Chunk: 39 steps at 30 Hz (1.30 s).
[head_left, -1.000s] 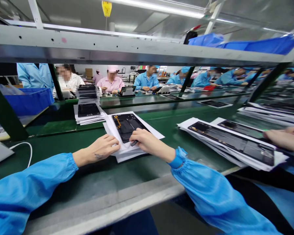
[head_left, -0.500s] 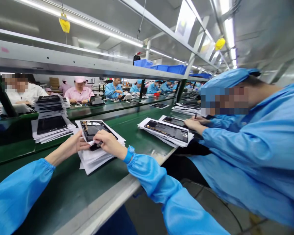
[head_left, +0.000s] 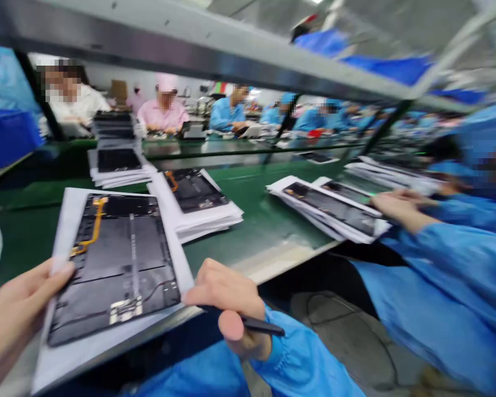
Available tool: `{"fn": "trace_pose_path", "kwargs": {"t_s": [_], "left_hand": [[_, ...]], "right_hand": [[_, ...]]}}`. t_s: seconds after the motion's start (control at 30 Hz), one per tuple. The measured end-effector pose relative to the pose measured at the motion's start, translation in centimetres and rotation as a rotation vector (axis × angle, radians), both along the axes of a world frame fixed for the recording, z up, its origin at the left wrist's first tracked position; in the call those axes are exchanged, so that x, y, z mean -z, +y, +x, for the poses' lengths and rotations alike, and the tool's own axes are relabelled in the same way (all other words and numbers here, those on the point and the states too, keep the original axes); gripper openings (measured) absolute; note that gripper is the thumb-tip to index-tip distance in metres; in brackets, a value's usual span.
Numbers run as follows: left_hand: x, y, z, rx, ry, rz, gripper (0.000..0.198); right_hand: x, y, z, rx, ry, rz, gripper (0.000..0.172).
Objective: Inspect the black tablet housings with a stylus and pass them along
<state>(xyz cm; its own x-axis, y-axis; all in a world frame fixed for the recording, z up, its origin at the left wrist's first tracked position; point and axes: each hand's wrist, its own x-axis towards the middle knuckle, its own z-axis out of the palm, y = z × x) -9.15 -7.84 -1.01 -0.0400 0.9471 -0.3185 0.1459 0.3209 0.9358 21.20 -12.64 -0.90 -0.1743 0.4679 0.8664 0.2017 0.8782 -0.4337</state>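
Note:
A tablet back housing with an orange flex cable and a silver connector piece lies on a white sheet near the table's front edge. My left hand grips the left side of housing and sheet, thumb on top. My right hand is closed around a slim black tool, its fingertips at the housing's right edge. The tool points back toward my sleeve; its working end is hidden. Just behind, a second tablet housing rests on a stack of white sheets.
On the left rises a tall stack with a dark panel on top. To the right lie more tablet housings on paper, where a co-worker's hand works. A metal shelf beam crosses above the green table.
One housing with its sheet has come off the stack toward me, held at both sides. My right hand has drawn back to the front edge. The view has tilted down and closer.

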Motion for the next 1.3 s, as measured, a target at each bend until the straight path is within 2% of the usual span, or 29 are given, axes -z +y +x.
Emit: {"fn": "trace_pose_path", "kwargs": {"t_s": [0.07, 0.13, 0.23, 0.3, 0.37, 0.43, 0.53, 0.67, 0.73, 0.87, 0.97, 1.07, 1.13, 1.23, 1.3], "left_hand": [[0.8, -1.4, 0.7, 0.076, -0.09, -0.035, 0.062], [1.5, -1.3, 1.2, 0.089, -0.056, 0.102, 0.077], [1.9, -0.4, -0.1, 0.302, 0.257, 0.241, 0.084], [1.7, -0.5, -1.4, 0.372, 0.58, 0.382, 0.073], [1.7, -1.3, -2.1, 0.374, 0.867, 0.589, 0.055], [2.0, -2.3, -2.2, 0.386, 0.982, 0.795, 0.036], [3.3, -3.3, -2.0, 0.497, 0.839, 0.932, 0.026], [4.3, -3.3, -2.2, 0.568, 0.709, 0.903, 0.021], [3.9, -2.9, -2.4, 0.608, 0.722, 0.873, 0.019], [1.7, -2.0, -2.2, 0.776, 0.834, 0.808, 0.013], [0.4, -1.3, -1.8, 0.875, 0.964, 0.84, 0.004], [-0.1, -0.9, -1.6, 0.951, 0.989, 0.87, 0.018], [0.0, -0.8, -1.6, 0.954, 0.945, 0.894, 0.021], [0.3, -1.2, -1.5, 0.891, 0.863, 0.937, 0.02], [0.6, -1.9, -1.5, 0.865, 0.853, 0.938, 0.016]], "right_hand": [[0.7, -0.4, -1.8, -0.071, 0.041, -0.083, 0.036], [1.2, -0.6, -3.2, -0.086, 0.0, -0.2, 0.02], [2.0, -0.8, -4.7, -0.08, -0.151, -0.308, 0.023], [2.8, -1.0, -5.7, -0.079, -0.223, -0.296, 0.026], [3.7, -1.4, -6.7, -0.08, -0.272, -0.234, 0.026], [4.4, -1.8, -7.7, -0.058, -0.322, -0.174, 0.026], [5.0, -1.8, -8.7, -0.013, -0.397, -0.13, 0.028], [5.3, -1.2, -9.6, 0.022, -0.447, -0.103, 0.03], [5.6, -0.9, -9.8, 0.046, -0.457, -0.091, 0.03], [6.4, -0.9, -9.8, 0.108, -0.483, -0.075, 0.035], [6.7, -1.0, -9.7, 0.129, -0.503, -0.072, 0.036], [6.8, -1.0, -9.6, 0.132, -0.5, -0.078, 0.034], [6.7, -1.1, -9.4, 0.138, -0.47, -0.083, 0.033], [6.3, -1.2, -8.6, 0.118, -0.361, -0.104, 0.023], [5.8, -1.2, -8.2, 0.075, -0.252, -0.139, 0.029]]}}
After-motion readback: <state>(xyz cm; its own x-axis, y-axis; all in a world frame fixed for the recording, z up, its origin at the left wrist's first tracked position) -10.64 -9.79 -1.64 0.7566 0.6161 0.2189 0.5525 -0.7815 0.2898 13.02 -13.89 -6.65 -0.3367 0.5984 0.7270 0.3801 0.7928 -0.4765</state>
